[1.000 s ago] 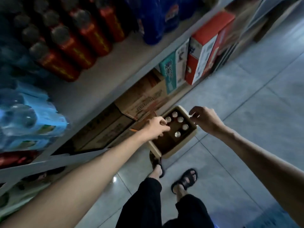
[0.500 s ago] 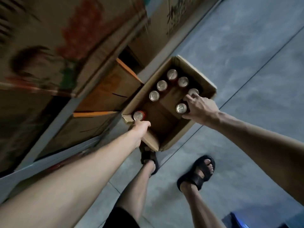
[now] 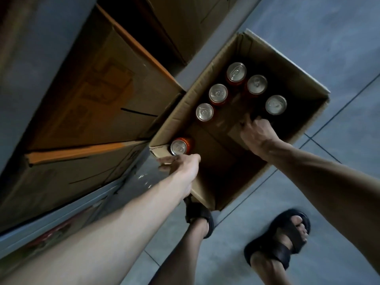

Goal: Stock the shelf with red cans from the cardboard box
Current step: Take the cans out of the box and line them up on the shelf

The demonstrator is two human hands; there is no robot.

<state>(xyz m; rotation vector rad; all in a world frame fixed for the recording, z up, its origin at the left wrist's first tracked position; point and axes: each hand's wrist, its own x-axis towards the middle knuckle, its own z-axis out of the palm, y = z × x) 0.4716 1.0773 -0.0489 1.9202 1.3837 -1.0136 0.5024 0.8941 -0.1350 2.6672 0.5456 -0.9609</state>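
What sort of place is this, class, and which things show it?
Probably a shop aisle or stockroom: closed cartons stacked at the left, an open cardboard box of red cans, and a tiled floor.
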